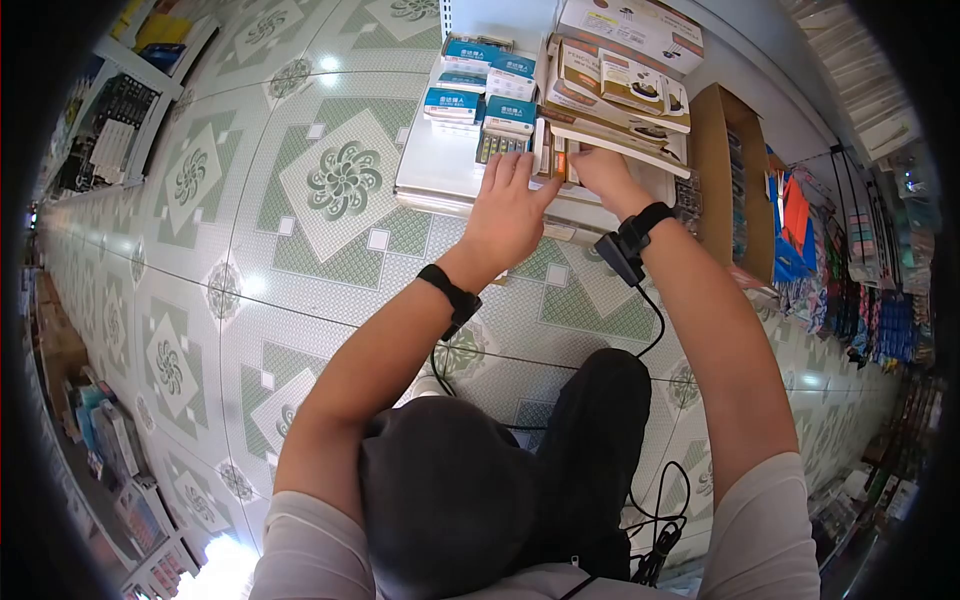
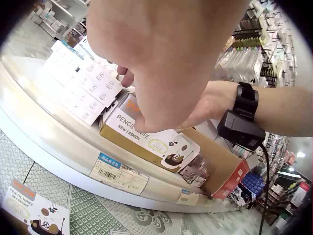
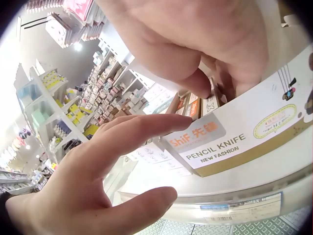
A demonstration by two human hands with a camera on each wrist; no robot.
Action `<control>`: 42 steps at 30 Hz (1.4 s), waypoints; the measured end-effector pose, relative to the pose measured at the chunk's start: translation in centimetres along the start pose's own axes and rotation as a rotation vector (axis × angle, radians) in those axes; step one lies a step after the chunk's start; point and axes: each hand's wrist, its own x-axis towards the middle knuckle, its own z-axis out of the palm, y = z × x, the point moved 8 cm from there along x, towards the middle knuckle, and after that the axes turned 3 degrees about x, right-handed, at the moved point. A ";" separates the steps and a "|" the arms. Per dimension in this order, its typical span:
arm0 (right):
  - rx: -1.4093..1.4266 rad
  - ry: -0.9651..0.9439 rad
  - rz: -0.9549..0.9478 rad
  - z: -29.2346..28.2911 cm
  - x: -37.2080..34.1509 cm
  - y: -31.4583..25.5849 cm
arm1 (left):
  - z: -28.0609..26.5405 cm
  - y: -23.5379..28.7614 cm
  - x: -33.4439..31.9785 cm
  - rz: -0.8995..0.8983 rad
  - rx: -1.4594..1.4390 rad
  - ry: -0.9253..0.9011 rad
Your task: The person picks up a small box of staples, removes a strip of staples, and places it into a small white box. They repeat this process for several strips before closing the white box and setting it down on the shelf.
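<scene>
A display box printed "PENCIL KNIFE" stands on the white shelf, with small orange-and-white boxes upright inside it. My right hand reaches into it from above, fingers bent down among the small boxes; its fingertips are hidden, so I cannot tell whether they pinch one. My left hand has its fingers extended over the near edge of the shelf. In the right wrist view its index fingertip lies at the display box's corner, the thumb apart below. The left wrist view shows that thumb against the printed front.
Blue-and-white boxes are stacked left of the display box. Brown-and-white cartons pile up behind. An open cardboard box stands to the right. Another pencil-knife box is low by the tiled floor. Price labels line the shelf edge.
</scene>
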 end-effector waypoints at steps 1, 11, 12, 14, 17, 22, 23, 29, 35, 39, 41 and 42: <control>-0.001 -0.002 -0.001 0.1 -0.2 -0.1 | 0.2 -0.1 0.0 -0.008 -0.004 -0.006; 0.195 -0.211 0.206 1.9 -0.5 0.3 | 0.0 -0.4 0.0 0.016 -0.055 0.037; 0.237 -0.216 0.243 1.9 -0.8 0.0 | -0.1 -0.4 0.0 0.018 -0.053 0.037; 0.242 -0.202 0.221 1.7 -1.0 -0.4 | -0.1 -0.3 -0.1 0.017 -0.051 0.040; 0.116 -0.190 0.133 1.6 -0.5 0.2 | -0.3 -0.3 -0.2 0.013 -0.034 0.060; -0.122 -0.086 -0.211 0.3 -3.3 -2.5 | -2.1 -1.3 -0.9 0.105 -0.132 -0.011; -0.157 -0.056 -0.293 -0.2 -4.3 -2.9 | -1.5 -1.1 -1.5 0.161 -0.159 -0.122; -0.211 0.016 -0.414 -2.5 -11.6 -6.4 | 6.7 -2.2 -7.9 0.214 -0.234 -0.570; -0.165 -0.108 -0.525 -2.0 -15.4 -7.9 | 9.2 -5.0 -12.0 0.063 0.038 -0.704; -0.086 -0.283 -0.240 0.2 -15.0 -4.7 | 10.2 -5.0 -13.0 0.018 0.091 -0.700; -0.076 -0.250 -0.240 1.0 -14.7 -4.1 | 11.2 -5.3 -13.1 -0.010 0.113 -0.721; -0.068 -0.219 -0.242 1.4 -14.4 -3.7 | 11.5 -5.5 -13.1 -0.039 0.134 -0.739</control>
